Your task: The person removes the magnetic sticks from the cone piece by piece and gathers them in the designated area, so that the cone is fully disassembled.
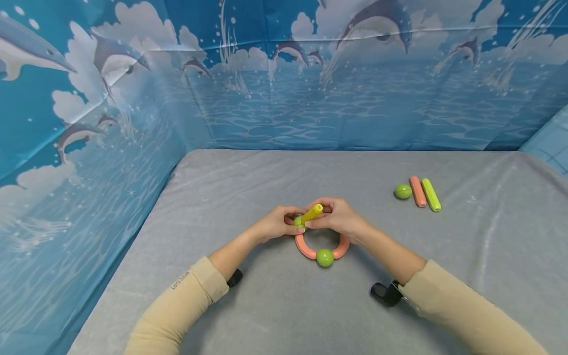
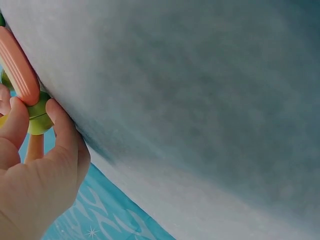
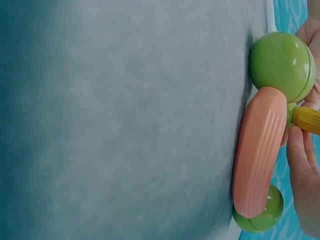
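My left hand (image 1: pixel 277 224) pinches a green ball (image 1: pixel 298 222) on the far left of a ring made of curved orange sticks (image 1: pixel 306 248) and green balls. In my right hand (image 1: pixel 339 217), a straight yellow stick (image 1: pixel 313 213) is held between thumb and fingers. The stick tilts up from that green ball, its lower end at the ball. Another green ball (image 1: pixel 325 257) sits at the ring's near side. In the left wrist view, thumb and fingers sit around the ball (image 2: pixel 41 120), beside an orange stick (image 2: pixel 20 70). The ring's far part is hidden by my right hand.
Toward the back right of the grey cloth-covered table (image 1: pixel 248 177) lie a loose green ball (image 1: pixel 403 192), an orange stick (image 1: pixel 417 191) and a yellow-green stick (image 1: pixel 431 195). A blue dolphin-print curtain (image 1: pixel 284 108) hangs behind and to the left.
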A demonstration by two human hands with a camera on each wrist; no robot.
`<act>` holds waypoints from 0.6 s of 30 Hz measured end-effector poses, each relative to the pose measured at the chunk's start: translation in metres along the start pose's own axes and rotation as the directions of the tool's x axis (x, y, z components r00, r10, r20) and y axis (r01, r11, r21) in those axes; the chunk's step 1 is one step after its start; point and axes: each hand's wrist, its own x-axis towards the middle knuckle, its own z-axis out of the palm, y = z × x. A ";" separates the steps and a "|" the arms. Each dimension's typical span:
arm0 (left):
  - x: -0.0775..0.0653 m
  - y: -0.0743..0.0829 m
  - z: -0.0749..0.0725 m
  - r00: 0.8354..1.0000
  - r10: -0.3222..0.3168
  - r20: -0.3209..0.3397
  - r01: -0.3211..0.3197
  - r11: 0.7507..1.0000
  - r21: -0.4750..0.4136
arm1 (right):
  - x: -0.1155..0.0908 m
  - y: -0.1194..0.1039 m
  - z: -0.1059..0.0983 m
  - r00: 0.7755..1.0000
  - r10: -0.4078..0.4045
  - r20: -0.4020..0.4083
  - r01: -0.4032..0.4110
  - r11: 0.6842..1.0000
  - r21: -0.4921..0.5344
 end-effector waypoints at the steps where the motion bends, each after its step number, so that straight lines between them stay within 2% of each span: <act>1: 0.000 0.000 0.000 1.000 0.000 -0.002 0.000 1.000 0.004 | 0.000 0.000 0.000 1.000 0.002 0.001 -0.002 1.000 0.007; 7: 0.000 0.000 0.001 1.000 0.008 -0.004 -0.008 1.000 0.021 | 0.003 0.002 -0.001 1.000 0.003 0.000 -0.003 0.999 0.032; 12: 0.000 0.000 0.001 1.000 0.029 -0.010 -0.029 0.999 0.019 | 0.005 0.001 0.001 0.999 0.013 -0.032 -0.011 0.999 0.044; 18: -0.001 0.002 0.002 0.999 0.030 -0.011 -0.030 0.999 0.021 | 0.008 0.001 0.003 0.999 -0.001 -0.048 0.002 1.000 0.031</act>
